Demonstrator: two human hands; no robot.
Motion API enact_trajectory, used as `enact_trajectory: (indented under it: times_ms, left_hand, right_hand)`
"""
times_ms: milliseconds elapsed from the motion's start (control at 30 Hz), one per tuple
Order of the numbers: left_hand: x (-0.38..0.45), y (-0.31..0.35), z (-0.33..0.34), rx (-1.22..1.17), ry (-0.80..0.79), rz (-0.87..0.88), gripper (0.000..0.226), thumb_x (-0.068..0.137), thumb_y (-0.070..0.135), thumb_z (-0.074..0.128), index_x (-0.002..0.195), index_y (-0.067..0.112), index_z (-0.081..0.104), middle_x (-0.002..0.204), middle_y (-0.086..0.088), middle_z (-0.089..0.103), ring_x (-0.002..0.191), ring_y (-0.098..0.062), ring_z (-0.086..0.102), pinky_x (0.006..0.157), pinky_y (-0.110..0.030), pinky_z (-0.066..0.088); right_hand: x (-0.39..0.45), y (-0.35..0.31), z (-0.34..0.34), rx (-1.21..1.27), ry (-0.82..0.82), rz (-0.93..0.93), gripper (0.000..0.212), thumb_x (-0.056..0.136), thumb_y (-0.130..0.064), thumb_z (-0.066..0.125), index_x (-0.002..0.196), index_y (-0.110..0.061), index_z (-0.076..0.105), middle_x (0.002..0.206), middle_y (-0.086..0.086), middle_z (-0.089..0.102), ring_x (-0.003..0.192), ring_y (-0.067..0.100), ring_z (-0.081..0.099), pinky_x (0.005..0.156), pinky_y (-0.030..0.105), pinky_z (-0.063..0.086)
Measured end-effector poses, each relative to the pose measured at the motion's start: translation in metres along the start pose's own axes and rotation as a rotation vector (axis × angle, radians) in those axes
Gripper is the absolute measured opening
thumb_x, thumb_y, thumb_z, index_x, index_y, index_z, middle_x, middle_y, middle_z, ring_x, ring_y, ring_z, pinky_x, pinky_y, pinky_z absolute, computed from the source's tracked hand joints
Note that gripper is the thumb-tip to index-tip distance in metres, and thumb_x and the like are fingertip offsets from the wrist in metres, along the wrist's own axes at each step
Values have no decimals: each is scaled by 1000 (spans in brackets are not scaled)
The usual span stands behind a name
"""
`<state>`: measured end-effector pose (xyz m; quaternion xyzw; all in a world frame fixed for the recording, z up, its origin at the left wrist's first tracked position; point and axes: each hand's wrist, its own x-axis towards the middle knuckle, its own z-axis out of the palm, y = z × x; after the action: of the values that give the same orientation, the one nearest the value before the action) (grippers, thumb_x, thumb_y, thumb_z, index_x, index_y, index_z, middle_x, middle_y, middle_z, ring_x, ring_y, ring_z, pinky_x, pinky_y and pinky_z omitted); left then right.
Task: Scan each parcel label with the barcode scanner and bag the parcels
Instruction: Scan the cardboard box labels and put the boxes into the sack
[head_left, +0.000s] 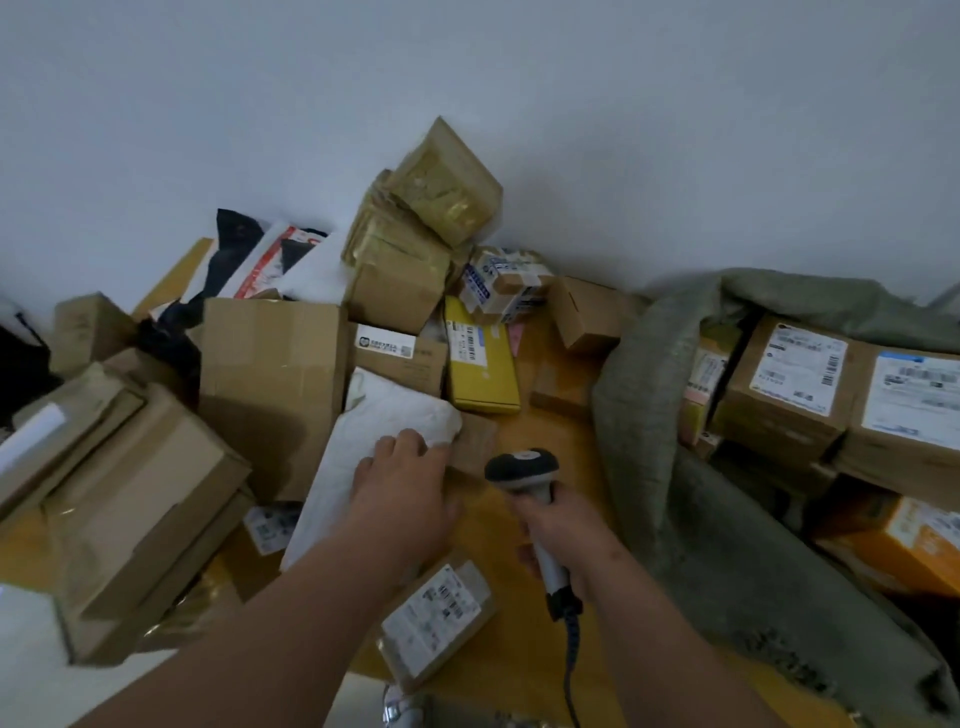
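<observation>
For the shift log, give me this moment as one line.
left hand on white mailer | right hand grips barcode scanner | grey sack open, holding labelled boxes

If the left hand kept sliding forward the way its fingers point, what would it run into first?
The left hand already rests on the white padded mailer. Going straight on, it would probably meet the cardboard box with the white label first, though depth is hard to judge.

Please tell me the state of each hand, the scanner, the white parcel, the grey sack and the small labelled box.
left hand: rests on white parcel
right hand: grips scanner
scanner: held, head pointing forward
white parcel: flat, no label visible
grey sack: open, boxes inside
small labelled box: label up
</observation>
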<state>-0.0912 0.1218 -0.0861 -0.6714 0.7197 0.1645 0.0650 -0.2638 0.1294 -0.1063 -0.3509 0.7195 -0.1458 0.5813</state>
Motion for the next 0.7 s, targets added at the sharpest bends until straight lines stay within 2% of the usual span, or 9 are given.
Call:
enact_trajectory:
  times_ms: [100,233,367,433,533,567,633,700]
  left_hand:
    - [-15,-4,18,82,-70,122,54,88,55,49,135,29,43,129,-2,44,118,-24,41,97,-40,35]
    - [-30,-2,40,246,-250,260,64,84,62,57,136,27,42,135,-7,45,125,-29,41,105,-46,29]
    - [-38,-4,64,328,-346,290,86,80,63,62,148,26,24,136,-9,45,124,-32,43,105,-48,31]
    - [-41,-4,72,315,-349,280,96,81,62,60,154,26,8,140,-10,42,126,-33,42,105,-48,31]
    - [-43,-5,81,258,-354,253,101,84,59,59,155,28,-5,146,-9,36,129,-32,43,105,-46,35]
    - [-43,-5,84,230,-351,246,101,84,60,59,154,29,-7,147,-9,35,128,-31,44,104,-44,37]
    - [-42,-5,86,155,-337,222,101,84,62,58,153,33,-10,146,-7,36,126,-28,45,101,-41,41]
    - [-40,0,83,38,-290,172,104,81,64,60,152,34,-10,146,-3,35,127,-26,44,101,-40,41]
  right_hand:
    - [1,12,16,-34,4,42,24,92,-43,62,101,-22,61,94,10,66,90,33,72,68,36,55]
    - [-4,25,29,-20,56,77,18,91,-44,61,89,-26,57,95,9,65,96,35,71,74,39,56]
    - [-14,35,34,32,96,86,15,94,-37,60,90,-23,57,95,12,66,79,27,71,62,32,52]
    - [-17,42,35,54,97,88,13,94,-37,61,91,-24,57,97,10,67,79,25,69,65,33,55]
    - [-19,52,34,93,129,86,18,91,-41,63,100,-27,58,101,3,64,92,27,66,86,46,59]
    - [-19,55,33,114,133,88,21,90,-42,64,105,-27,58,103,2,63,94,27,65,89,49,58]
    - [-19,59,29,163,146,94,25,91,-41,65,109,-27,56,104,2,62,95,28,65,88,49,58]
    - [-20,62,23,206,158,86,24,92,-39,65,110,-26,54,105,4,62,95,28,66,81,44,60]
